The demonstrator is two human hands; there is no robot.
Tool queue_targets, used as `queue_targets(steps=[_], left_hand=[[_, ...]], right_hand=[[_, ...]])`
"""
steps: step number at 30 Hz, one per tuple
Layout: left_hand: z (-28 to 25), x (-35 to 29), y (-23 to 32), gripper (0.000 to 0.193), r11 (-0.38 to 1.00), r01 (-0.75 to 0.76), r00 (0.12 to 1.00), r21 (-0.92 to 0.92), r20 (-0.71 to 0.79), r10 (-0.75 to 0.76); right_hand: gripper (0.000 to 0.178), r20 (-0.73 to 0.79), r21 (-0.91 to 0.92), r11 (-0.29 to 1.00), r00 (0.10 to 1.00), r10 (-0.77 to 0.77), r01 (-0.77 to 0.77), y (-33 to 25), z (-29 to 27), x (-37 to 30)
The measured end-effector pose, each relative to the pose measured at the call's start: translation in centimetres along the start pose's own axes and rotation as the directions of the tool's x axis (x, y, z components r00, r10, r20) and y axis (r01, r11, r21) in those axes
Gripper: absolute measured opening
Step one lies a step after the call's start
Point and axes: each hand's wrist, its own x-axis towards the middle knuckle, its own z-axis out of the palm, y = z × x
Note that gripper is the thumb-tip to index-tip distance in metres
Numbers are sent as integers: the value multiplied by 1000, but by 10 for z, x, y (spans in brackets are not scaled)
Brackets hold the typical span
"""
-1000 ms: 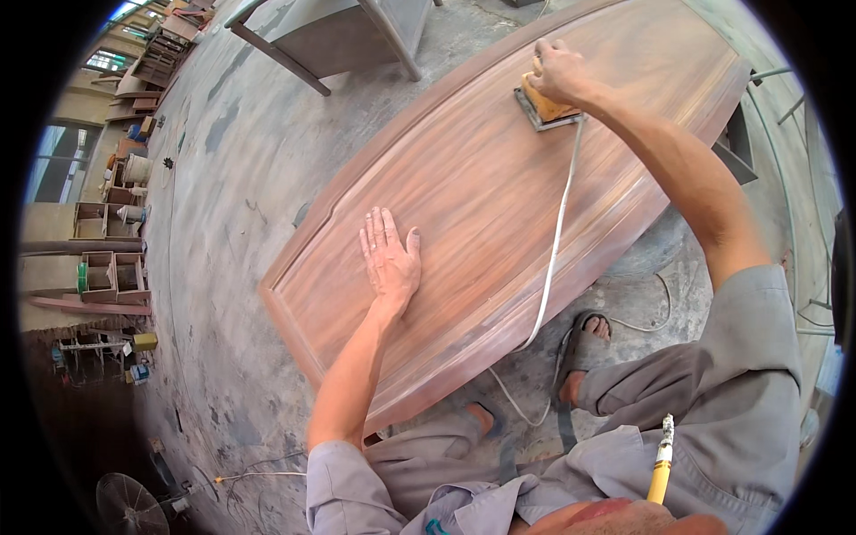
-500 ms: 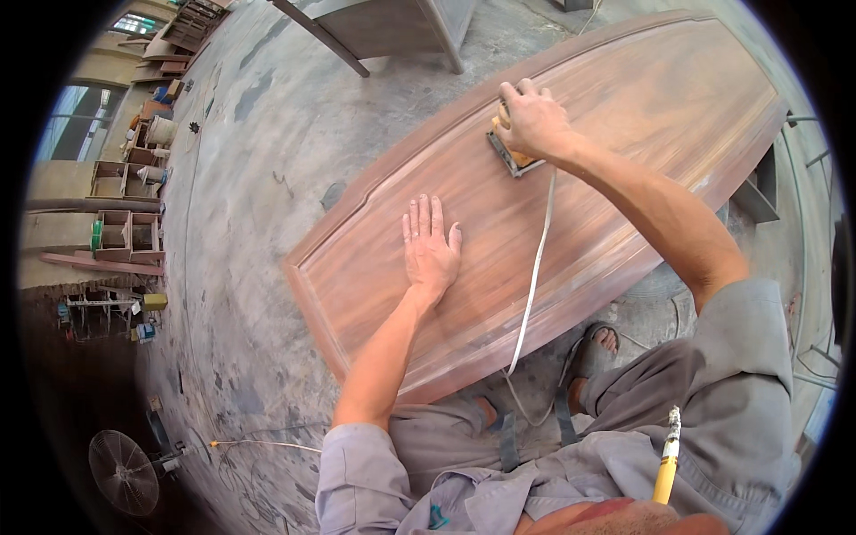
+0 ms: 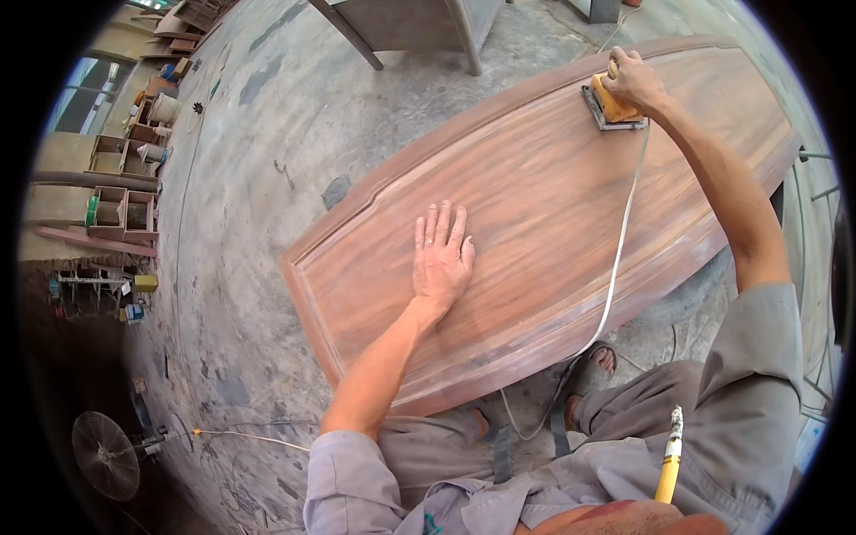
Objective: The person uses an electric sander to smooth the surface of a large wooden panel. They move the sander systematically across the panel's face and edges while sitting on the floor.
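A long reddish-brown wooden panel [image 3: 526,241] with a moulded, stepped border lies slantwise before me. Flat on its left half rests my left hand [image 3: 442,259], fingers stretched out and holding nothing. My right hand [image 3: 635,82] is wrapped round the top of a yellow electric sander [image 3: 615,104], whose dark square pad sits on the wood near the far border. From the sander a white power cord [image 3: 621,236] runs down across the panel and over its near edge toward my feet. Pale dust streaks the near border.
A grey cabinet-like piece on legs [image 3: 410,31] stands beyond the panel. Wooden frames [image 3: 123,214] and buckets line the far left wall. A fan [image 3: 107,455] is at lower left, near a thin cable [image 3: 254,437] on the stained concrete floor [image 3: 241,205]. My sandalled foot [image 3: 591,370] is below the panel.
My right hand has carried the sander to the right and farther along the panel, drawing the cord with it. The left hand stays flat in about the same place. The view has shifted slightly.
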Motion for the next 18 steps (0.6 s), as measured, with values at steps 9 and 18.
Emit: queue_targets(steps=[9,18], left_hand=[[0,-1,-1,55,1000,6,999,-4,-33,-6],[-3,-7,-4,54,1000,14,999,-5,-30,-14]], right_hand=[[53,56,35,991,990,-131,129,-63,13,-2],[52,97,146,943,944,-316,301,-122,8,-38]])
